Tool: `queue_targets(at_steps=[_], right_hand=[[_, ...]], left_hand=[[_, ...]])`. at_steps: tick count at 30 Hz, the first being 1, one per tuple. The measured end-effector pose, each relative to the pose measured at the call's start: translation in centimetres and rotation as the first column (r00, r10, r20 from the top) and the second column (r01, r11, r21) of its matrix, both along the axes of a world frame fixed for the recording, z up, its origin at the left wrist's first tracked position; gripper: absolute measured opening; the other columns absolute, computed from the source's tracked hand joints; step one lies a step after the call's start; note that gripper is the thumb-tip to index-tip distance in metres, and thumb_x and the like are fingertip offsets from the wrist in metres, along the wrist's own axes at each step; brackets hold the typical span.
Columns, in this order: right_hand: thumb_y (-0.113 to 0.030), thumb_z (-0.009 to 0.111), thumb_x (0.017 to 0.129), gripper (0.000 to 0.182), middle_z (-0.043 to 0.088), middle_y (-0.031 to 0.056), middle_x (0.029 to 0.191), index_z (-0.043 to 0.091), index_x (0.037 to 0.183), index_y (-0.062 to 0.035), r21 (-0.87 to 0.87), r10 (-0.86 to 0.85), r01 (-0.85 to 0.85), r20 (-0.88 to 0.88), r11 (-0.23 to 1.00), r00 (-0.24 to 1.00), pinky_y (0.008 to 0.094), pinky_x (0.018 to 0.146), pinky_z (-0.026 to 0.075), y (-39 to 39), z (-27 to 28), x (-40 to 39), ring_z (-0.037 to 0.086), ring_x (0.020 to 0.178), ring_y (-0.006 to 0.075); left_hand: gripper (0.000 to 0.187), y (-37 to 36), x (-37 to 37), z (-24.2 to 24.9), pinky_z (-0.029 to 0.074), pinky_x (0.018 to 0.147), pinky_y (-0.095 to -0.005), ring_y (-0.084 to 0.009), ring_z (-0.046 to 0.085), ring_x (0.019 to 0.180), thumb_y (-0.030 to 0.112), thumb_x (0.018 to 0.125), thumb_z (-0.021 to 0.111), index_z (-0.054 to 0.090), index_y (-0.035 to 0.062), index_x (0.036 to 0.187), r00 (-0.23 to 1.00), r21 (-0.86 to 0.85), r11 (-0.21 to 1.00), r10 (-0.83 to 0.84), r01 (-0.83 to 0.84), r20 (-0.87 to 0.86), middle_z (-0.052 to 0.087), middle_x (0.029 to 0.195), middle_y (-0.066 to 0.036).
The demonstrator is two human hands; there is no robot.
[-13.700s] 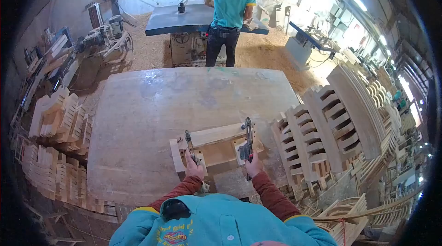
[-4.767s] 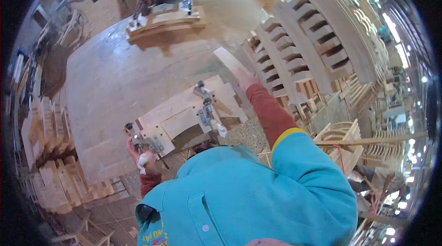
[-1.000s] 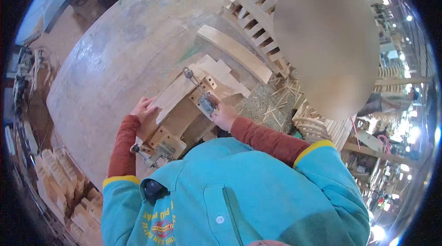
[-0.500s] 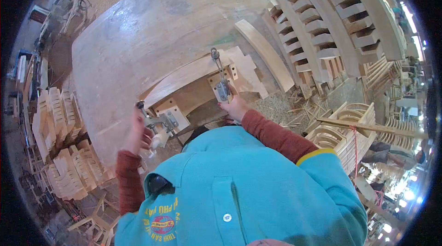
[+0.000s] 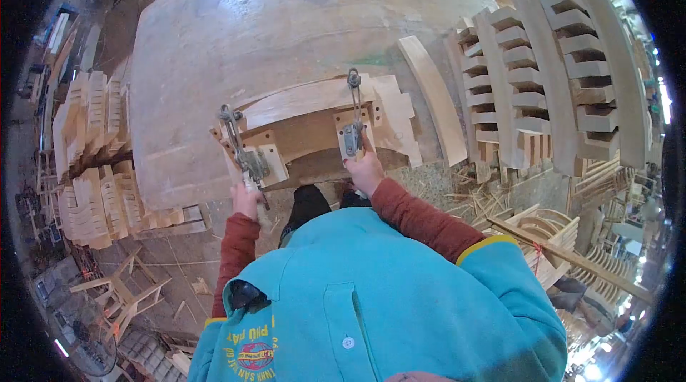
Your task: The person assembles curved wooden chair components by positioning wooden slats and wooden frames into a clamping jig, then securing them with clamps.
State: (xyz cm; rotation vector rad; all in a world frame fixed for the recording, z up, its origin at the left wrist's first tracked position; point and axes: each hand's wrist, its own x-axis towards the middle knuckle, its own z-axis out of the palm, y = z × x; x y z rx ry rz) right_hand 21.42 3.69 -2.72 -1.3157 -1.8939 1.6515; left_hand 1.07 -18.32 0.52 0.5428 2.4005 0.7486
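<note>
A wooden jig [image 5: 391, 112] lies at the near edge of the work table, with a pale curved wooden piece [image 5: 300, 102] set along it. Two metal toggle clamps are mounted on the jig. My left hand [image 5: 246, 201] is closed round the whitish handle of the left toggle clamp [image 5: 249, 160], whose arm points away over the end of the curved piece. On the right toggle clamp [image 5: 351, 140], my right hand [image 5: 366, 171] grips the handle. That clamp's arm also reaches forward over the curved piece.
A loose curved board [image 5: 433, 100] lies right of the jig on the table [image 5: 236, 39]. Stacked curved parts [image 5: 532, 75] stand at the right edge. More wooden stacks [image 5: 93, 167] are at the left. Offcuts [image 5: 477, 200] litter the floor.
My left hand has moved from beside the left clamp onto its handle and closed. The left clamp's arm now extends forward over the wood. My right hand stays at the right clamp; the view has shifted.
</note>
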Motion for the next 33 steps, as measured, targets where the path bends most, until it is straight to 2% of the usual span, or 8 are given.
queue_targets(at_steps=[1,4,9,13,21,28,31,33], right_hand=[[-0.002,0.055,0.070,0.076,0.052,0.0189,0.113,0.025,0.139,-0.0093,0.027,-0.009,0.009,0.009,1.000,1.000,0.0351,0.092,0.040,-0.2,-0.6,0.0,0.053,0.103,0.0320],[-0.002,0.056,0.070,0.078,0.050,0.0202,0.118,0.023,0.140,-0.0106,0.072,0.012,-0.011,-0.004,0.997,1.000,0.0371,0.092,0.041,-0.1,-0.6,0.1,0.052,0.106,0.0340],[-0.002,0.055,0.071,0.080,0.046,0.0205,0.126,0.018,0.141,-0.0124,-0.047,0.022,-0.020,0.040,0.999,0.999,0.0360,0.093,0.040,0.2,1.8,-0.3,0.049,0.113,0.0338],[-0.001,0.053,0.074,0.081,0.047,0.0213,0.126,0.013,0.142,-0.0128,0.038,0.042,-0.044,0.062,0.998,0.997,0.0344,0.094,0.040,0.2,2.1,-0.4,0.049,0.113,0.0339],[0.001,0.053,0.074,0.081,0.044,0.0222,0.129,0.013,0.143,-0.0146,-0.102,0.048,-0.042,0.055,0.994,0.997,0.0357,0.093,0.040,0.4,1.6,-0.4,0.048,0.115,0.0351],[0.002,0.052,0.072,0.081,0.041,0.0231,0.130,0.016,0.142,-0.0155,-0.266,0.021,-0.015,0.019,0.964,1.000,0.0363,0.092,0.042,1.3,1.5,-0.4,0.048,0.114,0.0374],[-0.002,0.053,0.071,0.080,0.046,0.0242,0.125,0.018,0.142,-0.0164,0.065,0.097,-0.095,-0.031,0.993,0.995,0.0362,0.090,0.043,3.8,0.0,-2.2,0.051,0.109,0.0390],[-0.006,0.053,0.071,0.079,0.051,0.0245,0.117,0.020,0.142,-0.0180,-0.076,0.165,-0.161,0.049,0.984,0.985,0.0373,0.087,0.044,6.3,0.6,-4.5,0.054,0.103,0.0398]], left_hand=[[0.039,0.0,-0.6,-2.4,0.046,0.068,-0.0352,-0.0290,0.056,0.074,0.014,0.073,0.055,0.051,-0.0001,0.110,0.944,0.212,0.956,0.133,-0.202,0.302,0.057,0.081,-0.013],[0.030,0.1,-0.4,-4.2,0.046,0.054,-0.0318,-0.0189,0.055,0.055,0.015,0.076,0.058,0.053,-0.0003,0.102,0.861,0.194,0.919,0.225,-0.343,0.457,0.057,0.070,-0.006],[0.018,2.8,1.1,-0.2,0.042,0.044,-0.0269,-0.0119,0.051,0.049,0.014,0.079,0.062,0.055,0.0026,0.092,0.833,0.293,0.837,0.295,-0.461,0.467,0.054,0.064,-0.002],[0.017,2.7,1.3,-1.0,0.041,0.043,-0.0259,-0.0105,0.050,0.048,0.017,0.081,0.064,0.055,0.0042,0.088,0.796,0.227,0.822,0.374,-0.522,0.476,0.053,0.064,-0.001],[0.022,2.5,1.7,-2.8,0.043,0.045,-0.0284,-0.0130,0.049,0.049,0.014,0.081,0.064,0.050,0.0038,0.096,0.824,0.274,0.793,0.443,-0.544,0.353,0.053,0.066,-0.003],[0.022,1.4,1.9,-3.8,0.043,0.045,-0.0289,-0.0128,0.050,0.051,0.013,0.081,0.064,0.052,0.0020,0.094,0.731,0.168,0.756,0.512,-0.633,0.450,0.054,0.064,-0.005],[0.020,1.2,1.4,-5.5,0.042,0.045,-0.0278,-0.0122,0.049,0.052,0.013,0.081,0.063,0.052,0.0024,0.093,0.581,0.062,0.671,0.588,-0.739,0.563,0.053,0.065,-0.005],[0.033,2.2,0.7,-5.7,0.041,0.045,-0.0265,-0.0110,0.047,0.052,0.011,0.081,0.063,0.045,0.0038,0.108,0.584,0.145,0.641,0.552,-0.754,0.595,0.052,0.068,-0.004]])
